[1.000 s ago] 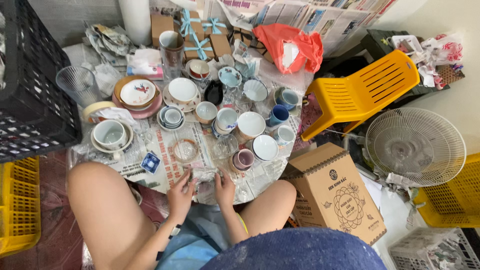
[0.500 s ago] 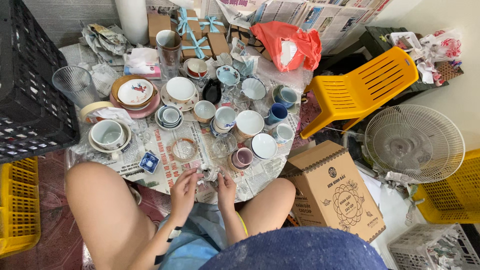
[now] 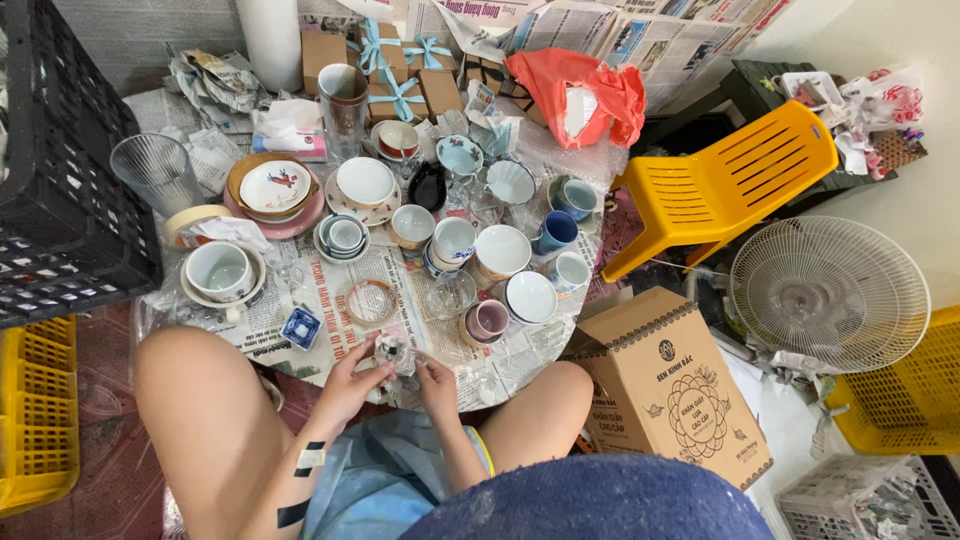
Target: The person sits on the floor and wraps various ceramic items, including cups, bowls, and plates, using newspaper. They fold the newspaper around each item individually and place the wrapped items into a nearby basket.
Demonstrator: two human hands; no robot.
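- At the near edge of the desk point(image 3: 330, 300), the left hand point(image 3: 350, 382) and right hand point(image 3: 436, 378) meet over a small wrapped bundle point(image 3: 397, 355) of crumpled paper.
- Left fingers point(image 3: 378, 352) are curled round the bundle's left side; right fingers point(image 3: 420, 362) pinch its right side. Both hands grip it, just above the newspaper that covers the desk.
- Just beyond the bundle lie one tape roll point(image 3: 371, 300), one clear glass point(image 3: 450, 292) and one pink cup point(image 3: 487, 319).
- One small blue square dish point(image 3: 301, 326) sits to the left, near the left knee.
- One large white cup point(image 3: 220, 270) stands on a saucer at the left edge, with one ribbed tumbler point(image 3: 157, 170) farther back.
- One painted plate point(image 3: 275, 186) rests in a stack of two wider plates.
- Two blue mugs point(image 3: 557, 230) stand at the right side of the desk, one behind the other.
- At the back, three brown gift boxes point(image 3: 400, 98) tied with light blue ribbon stand near one tall glass point(image 3: 343, 98).
- One red bag point(image 3: 580, 92) lies behind the crockery.
- Right of the desk: one yellow chair point(image 3: 720, 185), one white fan point(image 3: 830, 292) lying flat, and one open carton point(image 3: 670, 385) by the right knee.
- Two yellow crates show, one at the left edge point(image 3: 35, 410), one at the right point(image 3: 915, 400); one black crate point(image 3: 60, 170) stands upper left.
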